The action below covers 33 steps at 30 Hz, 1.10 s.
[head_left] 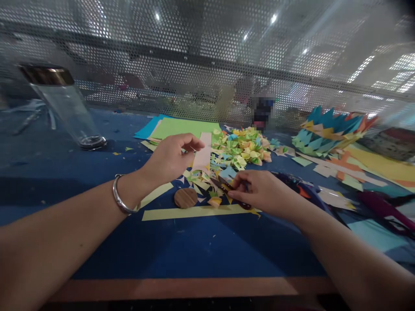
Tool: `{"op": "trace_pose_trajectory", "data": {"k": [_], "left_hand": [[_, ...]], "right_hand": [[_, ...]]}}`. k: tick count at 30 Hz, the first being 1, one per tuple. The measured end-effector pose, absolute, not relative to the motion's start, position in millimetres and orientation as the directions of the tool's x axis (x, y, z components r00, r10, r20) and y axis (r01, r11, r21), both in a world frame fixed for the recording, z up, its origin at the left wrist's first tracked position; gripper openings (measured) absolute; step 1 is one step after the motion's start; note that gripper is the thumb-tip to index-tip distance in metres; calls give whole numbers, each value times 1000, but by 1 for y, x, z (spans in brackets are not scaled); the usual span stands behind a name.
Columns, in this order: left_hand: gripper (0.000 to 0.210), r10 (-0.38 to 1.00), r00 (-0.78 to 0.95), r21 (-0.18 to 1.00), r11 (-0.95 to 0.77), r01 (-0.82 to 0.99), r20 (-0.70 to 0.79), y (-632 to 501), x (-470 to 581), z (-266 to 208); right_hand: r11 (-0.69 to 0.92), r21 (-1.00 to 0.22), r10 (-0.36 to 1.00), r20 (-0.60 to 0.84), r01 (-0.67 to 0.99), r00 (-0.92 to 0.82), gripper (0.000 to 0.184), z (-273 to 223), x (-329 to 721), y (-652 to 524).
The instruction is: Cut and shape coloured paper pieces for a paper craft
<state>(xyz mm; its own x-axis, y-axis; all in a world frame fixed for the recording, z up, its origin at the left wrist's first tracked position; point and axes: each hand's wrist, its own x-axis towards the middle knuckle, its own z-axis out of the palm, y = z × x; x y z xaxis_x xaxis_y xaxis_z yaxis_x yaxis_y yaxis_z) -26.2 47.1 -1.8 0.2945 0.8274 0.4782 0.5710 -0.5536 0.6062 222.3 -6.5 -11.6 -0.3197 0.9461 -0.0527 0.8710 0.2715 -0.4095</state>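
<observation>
My left hand (pixel 173 156), with a silver bangle on the wrist, pinches a pale pink paper strip (pixel 202 154) upright above the blue table (pixel 181 246). My right hand (pixel 259 190) rests low on the table among paper scraps, fingers closed on a small dark item (pixel 227 183) that I cannot make out. A heap of small folded coloured paper pieces (pixel 241 149) lies just behind both hands. A round wooden disc (pixel 186 198) sits between the hands, beside a long yellow strip (pixel 194 212).
A clear glass jar (pixel 65 106) with a dark lid stands at the far left. Green and blue sheets (pixel 181 127) lie at the back. A spiky paper crown shape (pixel 327 131) sits at the right, with more sheets and offcuts. A perforated metal screen (pixel 207 56) closes the back.
</observation>
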Motion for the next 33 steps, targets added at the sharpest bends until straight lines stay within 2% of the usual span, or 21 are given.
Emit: {"op": "trace_pose_trajectory", "data": {"k": [7,11,15,18,25,28,33], "left_hand": [[23,826,366,428,-543,723,429,55,-39,5],[26,886,374,406,-460,790,275,72,-57,13],[29,909,410,325,-412,851,76,84,-71,18],[34,902,432,341,-401,850,-16,83,-76,17],[61,904,427,341,-395,853,-23,78,-90,9],[58,894,446,308,-417,855,-27,80,-95,7],[53,865,489,210,-501,840,108,77,-89,3]], "right_hand": [[314,-454,936,3,834,-351,21,-16,218,-9],[313,-565,927,6,763,-375,16,-16,215,-10],[338,-585,933,106,737,-343,10,-16,217,-7],[353,-609,933,172,711,-315,14,-15,219,-5],[346,-605,937,191,717,-291,17,-19,225,-1],[344,-605,938,192,718,-288,19,-23,228,1],[324,-581,946,176,747,-273,19,-24,229,3]]}}
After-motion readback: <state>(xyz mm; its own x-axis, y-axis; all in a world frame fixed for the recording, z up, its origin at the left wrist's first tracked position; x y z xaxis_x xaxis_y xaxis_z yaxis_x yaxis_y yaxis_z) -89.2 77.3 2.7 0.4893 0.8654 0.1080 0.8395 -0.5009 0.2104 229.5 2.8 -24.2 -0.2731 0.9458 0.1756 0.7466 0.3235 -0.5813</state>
